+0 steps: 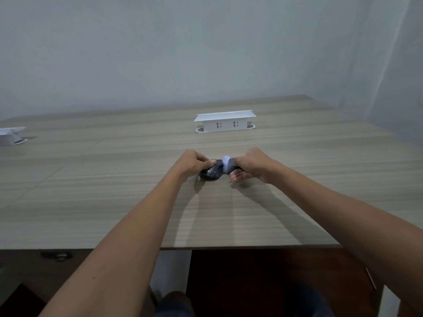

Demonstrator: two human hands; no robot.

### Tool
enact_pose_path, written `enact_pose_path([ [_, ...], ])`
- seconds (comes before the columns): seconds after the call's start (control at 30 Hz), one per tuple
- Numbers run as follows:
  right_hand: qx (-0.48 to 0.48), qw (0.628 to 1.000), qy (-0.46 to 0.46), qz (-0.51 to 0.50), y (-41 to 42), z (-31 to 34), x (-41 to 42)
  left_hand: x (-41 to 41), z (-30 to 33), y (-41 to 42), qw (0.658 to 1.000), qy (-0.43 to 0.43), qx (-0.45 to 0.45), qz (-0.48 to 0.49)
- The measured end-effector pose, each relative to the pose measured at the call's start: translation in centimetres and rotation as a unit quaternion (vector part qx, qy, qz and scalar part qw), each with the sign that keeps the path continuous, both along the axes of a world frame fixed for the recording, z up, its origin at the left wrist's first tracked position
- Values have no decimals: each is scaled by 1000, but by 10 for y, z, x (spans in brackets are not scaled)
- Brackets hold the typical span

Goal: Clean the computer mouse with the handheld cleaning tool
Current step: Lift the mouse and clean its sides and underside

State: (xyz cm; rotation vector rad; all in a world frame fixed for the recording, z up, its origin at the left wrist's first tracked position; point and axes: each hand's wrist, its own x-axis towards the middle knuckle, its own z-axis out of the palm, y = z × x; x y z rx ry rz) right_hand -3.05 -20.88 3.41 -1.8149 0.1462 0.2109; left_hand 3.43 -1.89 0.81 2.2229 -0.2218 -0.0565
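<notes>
At the far left edge of the frame a white socket box (10,135) sits on the wooden table (91,191). Near the centre, the left hand (193,164) is closed around the dark computer mouse (211,172), which rests on the table. Just right of it, the right hand (253,165) grips the cleaning tool (229,165), its pale tip touching the mouse; another socket box (225,122) stands above them.

Wood-grain surface (114,191) lay bare between its near edge and both hands. Left hand (194,163) and right hand (254,165) crowded the mouse (211,173) from either side, closing side approach there. Behind them, well apart, a white socket box (225,122) blocked the far middle. A second white box (11,135) sat at the far left edge. Wall (206,53) closed the back.
</notes>
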Motion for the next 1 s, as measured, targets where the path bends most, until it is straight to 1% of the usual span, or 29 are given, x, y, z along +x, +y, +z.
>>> enact_pose_path([
  [0.17, 18, 999, 27, 42, 9, 0, -13, 1, 0, 0, 1000, 0, -3, 4],
  [0.4, 28, 999, 8, -36, -3, 3, 5, 1, -4, 1, 1000, -5, -9, 12],
  [0.5, 42, 999, 14, -17, 1, 0, -1, 2, -5, 1, 1000, -5, -13, 12],
  [0.63, 61, 997, 48, 25, 7, -6, -8, 3, -5, 0, 1000, -8, -10, 15],
  [0.7, 53, 997, 42, 21, 5, -3, -5, 4, -5, 1, 1000, -7, -13, 14],
  [0.8, 49, 999, 8, -19, -4, 5, 7, 4, -6, 1, 1000, -1, -25, 14],
  [0.87, 49, 998, 1, -40, -8, 4, 12, 4, -7, 1, 999, 2, -31, 21],
  [0.93, 48, 998, 5, -37, -4, 0, 9, 4, -9, 1, 999, 1, -35, 22],
  [1.0, 61, 998, 18, -5, 2, -4, 3, 5, -10, 1, 999, 0, -39, 20],
])
